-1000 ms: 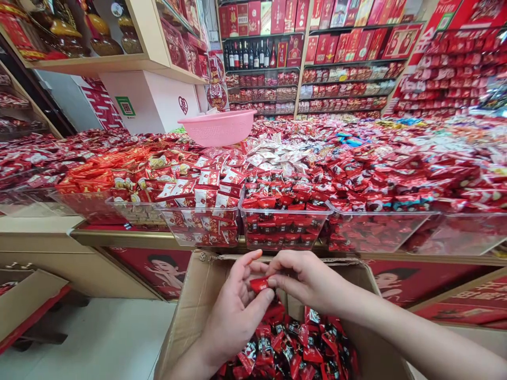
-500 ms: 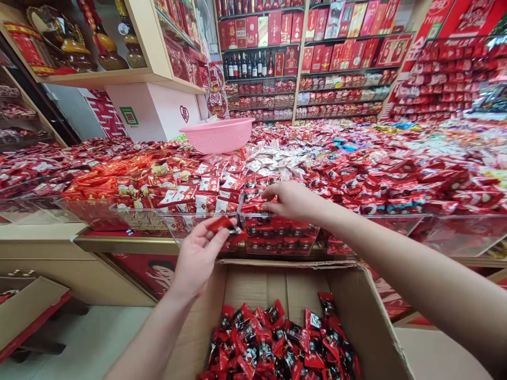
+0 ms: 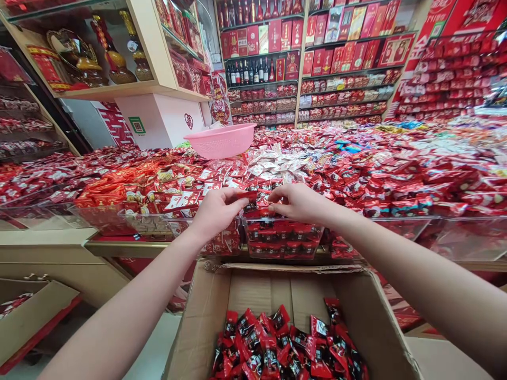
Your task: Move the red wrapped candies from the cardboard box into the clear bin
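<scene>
My left hand (image 3: 219,211) is over the left edge of a clear plastic bin (image 3: 283,254), pinching a red wrapped candy (image 3: 249,196) between thumb and fingers. Opposite it, my right hand (image 3: 297,201) has its fingers curled in at the top of the same bin, the fingertips on a wrapped candy (image 3: 264,211); part of it is hidden. Rows of red and black candies show through the bin's front wall. Below both hands stands an open cardboard box (image 3: 259,282) with a heap of the same red and black candies (image 3: 273,345) in it.
Bins of other wrapped sweets (image 3: 186,200) line the counter on both sides. A pink plastic basket (image 3: 222,141) rests on the sweets farther back. Shelves of bottles and red boxes (image 3: 257,39) rise behind. Another carton (image 3: 35,322) is at the lower left.
My left hand has moved up and right, carrying the red candy from in front of the bins to the bin's top. My right hand stays at the bin. The view has shifted slightly.
</scene>
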`<state>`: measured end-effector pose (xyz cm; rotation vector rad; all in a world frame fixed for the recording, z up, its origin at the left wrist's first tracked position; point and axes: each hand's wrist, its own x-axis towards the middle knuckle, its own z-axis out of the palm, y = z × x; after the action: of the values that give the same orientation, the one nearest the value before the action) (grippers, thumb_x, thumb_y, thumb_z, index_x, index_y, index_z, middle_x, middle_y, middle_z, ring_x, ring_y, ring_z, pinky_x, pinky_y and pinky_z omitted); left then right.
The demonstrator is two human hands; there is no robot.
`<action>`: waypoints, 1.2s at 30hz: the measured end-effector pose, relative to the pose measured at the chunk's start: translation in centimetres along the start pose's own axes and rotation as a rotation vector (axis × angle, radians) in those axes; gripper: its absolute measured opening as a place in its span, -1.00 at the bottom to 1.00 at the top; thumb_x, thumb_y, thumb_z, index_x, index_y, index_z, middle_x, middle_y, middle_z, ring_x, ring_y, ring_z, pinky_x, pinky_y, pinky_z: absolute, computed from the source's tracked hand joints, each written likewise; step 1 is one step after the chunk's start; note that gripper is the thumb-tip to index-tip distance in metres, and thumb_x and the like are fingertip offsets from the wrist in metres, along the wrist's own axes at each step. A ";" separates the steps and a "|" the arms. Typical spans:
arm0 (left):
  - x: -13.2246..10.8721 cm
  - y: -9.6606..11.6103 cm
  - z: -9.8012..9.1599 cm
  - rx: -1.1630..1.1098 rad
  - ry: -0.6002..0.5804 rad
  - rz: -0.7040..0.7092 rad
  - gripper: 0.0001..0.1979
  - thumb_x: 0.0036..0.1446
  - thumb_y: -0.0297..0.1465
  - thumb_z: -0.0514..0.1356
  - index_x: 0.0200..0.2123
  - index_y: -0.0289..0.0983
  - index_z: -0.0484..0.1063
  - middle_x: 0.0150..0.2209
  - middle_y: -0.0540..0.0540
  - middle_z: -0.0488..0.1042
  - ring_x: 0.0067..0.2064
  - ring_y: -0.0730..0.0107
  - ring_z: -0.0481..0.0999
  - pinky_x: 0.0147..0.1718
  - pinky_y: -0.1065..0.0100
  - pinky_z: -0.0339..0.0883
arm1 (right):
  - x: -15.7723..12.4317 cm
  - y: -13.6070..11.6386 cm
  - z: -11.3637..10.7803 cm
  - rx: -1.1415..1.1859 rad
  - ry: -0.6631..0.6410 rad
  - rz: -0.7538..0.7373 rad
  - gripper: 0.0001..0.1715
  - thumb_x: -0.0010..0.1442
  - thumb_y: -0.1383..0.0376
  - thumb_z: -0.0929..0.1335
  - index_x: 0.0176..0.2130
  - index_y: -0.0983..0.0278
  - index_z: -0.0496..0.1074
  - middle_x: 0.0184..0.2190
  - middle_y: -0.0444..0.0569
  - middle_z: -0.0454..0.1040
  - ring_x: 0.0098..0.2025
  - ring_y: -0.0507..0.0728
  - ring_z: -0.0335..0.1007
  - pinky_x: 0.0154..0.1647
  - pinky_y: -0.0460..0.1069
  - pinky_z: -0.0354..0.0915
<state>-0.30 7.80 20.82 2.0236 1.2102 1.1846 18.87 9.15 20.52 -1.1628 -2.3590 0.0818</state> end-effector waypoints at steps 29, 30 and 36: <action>1.2 1.2 1.5 0.857 -0.191 0.035 -0.80 -0.05 -0.31 0.04 -0.46 -0.21 0.44 -0.47 -0.04 0.47 -0.42 0.34 0.41 -0.49 0.41 0.17 | 1.0 0.7 0.8 -0.008 -0.038 -0.024 -0.74 -0.03 0.39 0.24 -0.33 0.25 0.46 -0.45 -0.09 0.48 -0.40 0.03 0.33 -0.38 -0.12 0.17; 1.1 1.2 1.4 0.882 -0.196 0.038 -0.81 -0.05 -0.32 0.04 -0.43 -0.19 0.43 -0.45 -0.03 0.48 -0.41 0.34 0.41 -0.48 0.40 0.18 | 1.0 0.7 0.9 -0.012 -0.035 -0.026 -0.74 -0.03 0.39 0.24 -0.33 0.25 0.46 -0.45 -0.09 0.48 -0.41 0.03 0.32 -0.38 -0.12 0.17; 0.9 0.8 1.6 1.029 -0.204 0.082 -0.82 -0.03 -0.31 0.02 -0.43 -0.20 0.39 -0.41 -0.04 0.47 -0.36 0.31 0.42 -0.44 0.38 0.18 | 1.0 0.5 1.3 -0.006 -0.004 -0.032 -0.76 -0.04 0.41 0.25 -0.36 0.24 0.45 -0.47 -0.11 0.47 -0.42 0.02 0.32 -0.40 -0.13 0.15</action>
<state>1.68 8.22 20.99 2.8150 1.8585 0.3249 18.16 10.46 19.68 -1.1282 -2.3817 0.0661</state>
